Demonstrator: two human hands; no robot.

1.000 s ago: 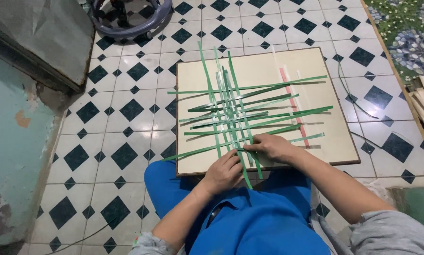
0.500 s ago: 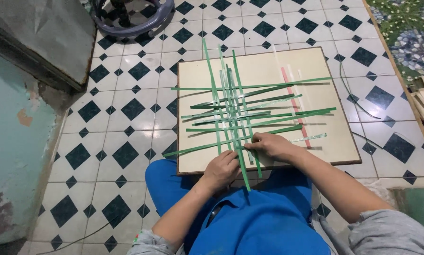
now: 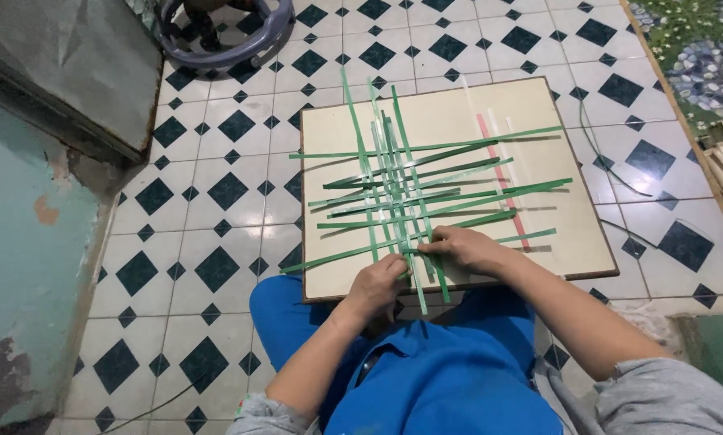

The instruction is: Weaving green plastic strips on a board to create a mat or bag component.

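Nearest, the left hand (image 3: 377,283) rests at the near edge of the square cream wooden board (image 3: 587,234), fingers curled down on the lower ends of the upright green strips. Just beyond, the right hand (image 3: 464,248) pinches a crosswise strip of the loosely woven lattice of thin green strips (image 3: 410,193), which spreads away from both hands, its newest strips running left to right.

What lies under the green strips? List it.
A cream board lies under the green strips, with a pink strip. Under the hands, the strip crossings are hidden.
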